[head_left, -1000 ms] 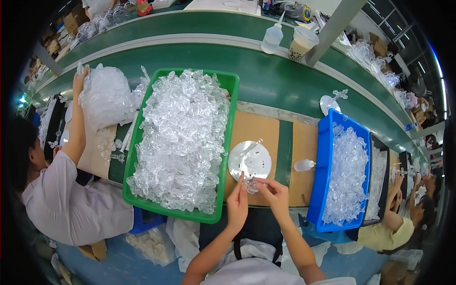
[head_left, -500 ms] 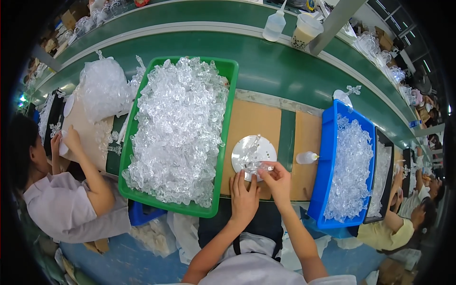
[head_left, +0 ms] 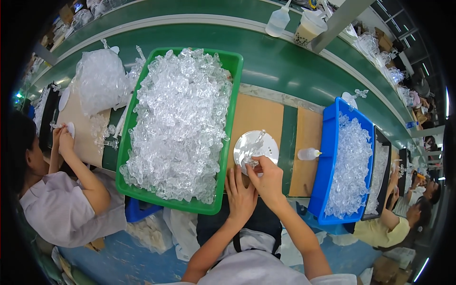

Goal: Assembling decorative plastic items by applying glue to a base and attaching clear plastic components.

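Observation:
A round white disc (head_left: 268, 148) with small holes lies on the brown board in front of me. One clear plastic piece (head_left: 260, 137) stands on its far part. My right hand (head_left: 269, 183) pinches another small clear plastic piece (head_left: 250, 163) over the disc's near side. Beside it, my left hand (head_left: 241, 195) rests with fingers stretched out, fingertips at the disc's near left edge. Nothing shows in the left hand; its thumb is partly behind the right hand.
A green tray (head_left: 236, 85) heaped with clear plastic pieces stands left. On the right are a blue bin (head_left: 319, 190) of smaller clear pieces and a small squeeze bottle (head_left: 308, 154). A co-worker (head_left: 66, 204) sits at left. A larger bottle (head_left: 278, 21) and a drink cup (head_left: 309, 29) stand behind.
My right hand has shifted left across the disc with the clear piece, its back now turned more upward. The left hand stays by the disc's near edge. The view has shifted slightly.

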Demonstrator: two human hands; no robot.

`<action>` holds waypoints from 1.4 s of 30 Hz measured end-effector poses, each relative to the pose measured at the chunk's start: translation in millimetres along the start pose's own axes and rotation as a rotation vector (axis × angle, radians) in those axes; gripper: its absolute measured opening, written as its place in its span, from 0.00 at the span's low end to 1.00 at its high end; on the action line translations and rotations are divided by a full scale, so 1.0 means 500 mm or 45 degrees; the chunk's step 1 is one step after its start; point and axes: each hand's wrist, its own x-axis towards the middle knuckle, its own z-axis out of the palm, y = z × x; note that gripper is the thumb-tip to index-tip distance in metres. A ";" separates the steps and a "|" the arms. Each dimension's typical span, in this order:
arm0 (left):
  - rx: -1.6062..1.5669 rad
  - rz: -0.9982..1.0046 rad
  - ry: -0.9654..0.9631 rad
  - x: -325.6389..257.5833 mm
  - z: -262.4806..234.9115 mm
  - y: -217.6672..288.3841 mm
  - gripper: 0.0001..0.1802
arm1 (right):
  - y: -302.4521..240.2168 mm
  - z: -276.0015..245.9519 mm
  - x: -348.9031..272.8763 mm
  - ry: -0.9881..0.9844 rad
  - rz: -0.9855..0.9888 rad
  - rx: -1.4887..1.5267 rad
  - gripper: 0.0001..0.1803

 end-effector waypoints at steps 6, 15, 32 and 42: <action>-0.030 -0.025 -0.024 0.001 0.002 -0.001 0.31 | -0.001 0.015 -0.007 0.105 -0.235 -0.203 0.12; -0.008 0.041 0.003 -0.002 0.014 -0.013 0.29 | 0.007 0.003 -0.009 0.089 0.034 0.051 0.10; -0.072 0.041 0.025 -0.001 0.008 -0.019 0.36 | -0.028 0.010 0.012 -0.089 -0.140 -0.519 0.09; -0.186 0.211 -0.152 0.027 -0.004 -0.026 0.39 | 0.009 0.008 -0.003 0.019 -0.080 -0.236 0.13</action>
